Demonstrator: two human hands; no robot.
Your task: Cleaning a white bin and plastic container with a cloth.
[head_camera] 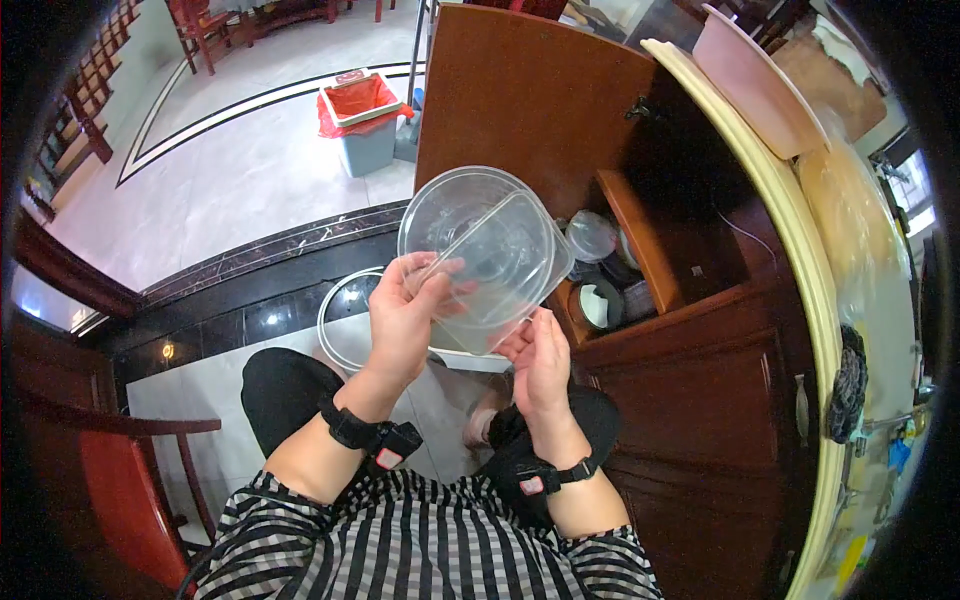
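Note:
A clear round plastic lid and a clear rectangular plastic lid overlap in front of me, above the floor by the cabinet. My left hand pinches both at their left side, thumb in front; its fingers show through the plastic. At the lower right edge of the rectangular lid, my right hand holds on with its fingertips, some of them partly behind the plastic. Below the lids, a white rim is mostly covered by them and my hands.
The cabinet door stands open ahead. Inside the cabinet are a clear plastic item and a dark round vessel, beside a wooden board. A white ring-shaped rim lies left; a red-lined bin stands beyond. The countertop edge curves along the right.

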